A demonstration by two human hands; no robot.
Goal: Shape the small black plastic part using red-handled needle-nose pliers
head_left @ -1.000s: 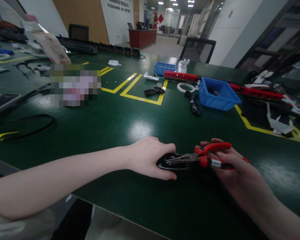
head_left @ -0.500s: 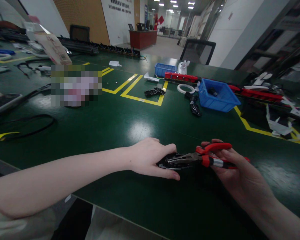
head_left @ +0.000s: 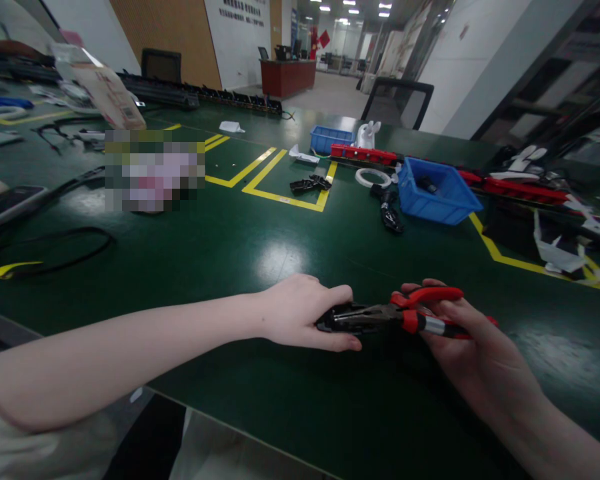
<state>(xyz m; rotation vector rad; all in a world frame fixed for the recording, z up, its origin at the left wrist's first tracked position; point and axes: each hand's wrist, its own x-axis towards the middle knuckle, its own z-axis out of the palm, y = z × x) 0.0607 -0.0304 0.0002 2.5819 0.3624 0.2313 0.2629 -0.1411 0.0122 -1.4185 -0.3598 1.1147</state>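
One glossy, black, tapered part (head_left: 334, 320) sits at five o'clock from the view's centre, over the smooth green bench (head_left: 205, 253); slim-nosed, red-handled metal pliers (head_left: 409, 320) overlap it from four o'clock. The left hand (head_left: 297, 313) curls half-closed, grasping the part; the right hand (head_left: 474, 341), loosely curved, holds the pliers.

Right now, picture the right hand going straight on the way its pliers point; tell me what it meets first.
Likely the black part held by the left hand: the red-handled long-nose pliers in the right hand overlap it in view, though depth and contact are unclear.
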